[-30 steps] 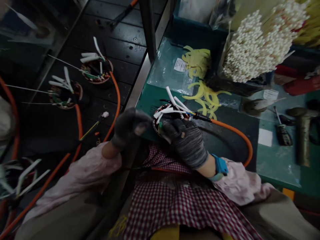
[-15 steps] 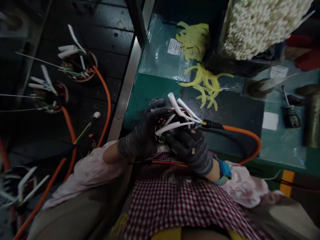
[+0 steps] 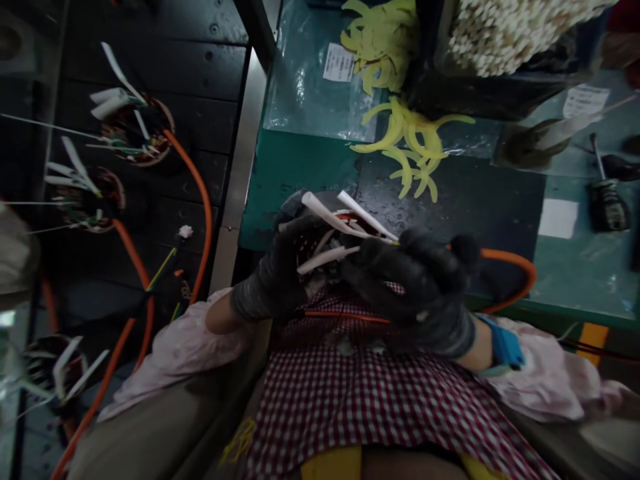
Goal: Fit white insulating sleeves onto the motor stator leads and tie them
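Both forearms reach in from the bottom of the frame, elbows held out to either side, and meet just above the lap of a red-and-white checked apron (image 3: 350, 400). The left hand (image 3: 280, 270), in a dark grey knit glove, is clenched around the near side of a round wire-wound stator (image 3: 325, 243), its fingers curled over the rim. The right hand (image 3: 415, 287), in a matching glove, is closed over the other side of the stator, its fingers bunched high and hiding where the leads run out. A bright blue wristband (image 3: 503, 343) sits on that wrist, just past the glove and next to a pale pink sleeve (image 3: 545, 380). The stator is held in the air between the hands, mostly hidden by them, with white sleeved leads (image 3: 340, 217) fanning toward the top of the frame. A thick orange cable (image 3: 510, 260) curves out from behind the right hand over a green work mat (image 3: 295, 180). Above, at upper centre, lie loose yellow rubber pieces (image 3: 413, 143) beside a clear plastic bag (image 3: 305, 87) with a white label, and a dense bundle of white sleeves (image 3: 520, 27) fills the upper right. On a dark slatted shelf (image 3: 200, 60) at left rest two more wound stators (image 3: 137, 133) with orange cables
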`<control>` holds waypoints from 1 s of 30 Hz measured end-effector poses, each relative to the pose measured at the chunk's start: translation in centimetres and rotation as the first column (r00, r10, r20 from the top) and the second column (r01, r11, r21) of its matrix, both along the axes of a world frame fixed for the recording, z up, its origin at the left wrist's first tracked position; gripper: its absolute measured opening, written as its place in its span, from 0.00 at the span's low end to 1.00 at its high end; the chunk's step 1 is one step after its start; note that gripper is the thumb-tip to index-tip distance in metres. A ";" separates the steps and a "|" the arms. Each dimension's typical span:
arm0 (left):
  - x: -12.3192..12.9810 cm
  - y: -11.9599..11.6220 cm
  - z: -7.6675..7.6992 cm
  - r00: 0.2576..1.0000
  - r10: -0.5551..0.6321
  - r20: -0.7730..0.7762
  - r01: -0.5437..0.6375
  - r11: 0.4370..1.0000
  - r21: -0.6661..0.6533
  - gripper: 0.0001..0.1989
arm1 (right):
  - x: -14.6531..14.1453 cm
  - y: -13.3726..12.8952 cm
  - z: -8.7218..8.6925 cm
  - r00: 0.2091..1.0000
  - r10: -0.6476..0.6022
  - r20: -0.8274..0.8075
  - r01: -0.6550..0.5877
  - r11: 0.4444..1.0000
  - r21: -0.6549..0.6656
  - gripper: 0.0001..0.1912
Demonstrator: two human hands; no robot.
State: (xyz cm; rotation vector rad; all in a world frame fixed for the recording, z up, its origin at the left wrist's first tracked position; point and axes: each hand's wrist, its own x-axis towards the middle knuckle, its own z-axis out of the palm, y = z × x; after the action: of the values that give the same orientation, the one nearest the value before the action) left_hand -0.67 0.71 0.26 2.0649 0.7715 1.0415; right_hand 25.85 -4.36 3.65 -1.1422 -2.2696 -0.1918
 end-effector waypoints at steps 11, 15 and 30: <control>2.6 -0.2 2.7 0.969 0.058 -0.239 -0.032 0.993 0.114 0.41 | 1.8 3.5 -2.6 0.973 -0.136 -0.184 0.068 0.941 -0.332 0.36; 2.5 0.0 2.8 0.963 0.071 -0.259 -0.037 0.990 0.134 0.41 | 1.6 3.1 -2.6 0.950 -0.213 -0.229 0.140 0.944 -0.298 0.35; 4.1 -2.1 0.3 0.925 0.345 -0.160 -0.335 0.938 0.089 0.48 | -0.2 2.1 -1.5 0.938 -0.310 -0.152 0.235 0.895 -0.379 0.41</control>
State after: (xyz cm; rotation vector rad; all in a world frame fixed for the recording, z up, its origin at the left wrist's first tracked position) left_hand 3.47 -1.37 0.58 2.1403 1.2378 1.0867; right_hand 25.61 -2.21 2.19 -1.5920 -1.9964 0.2344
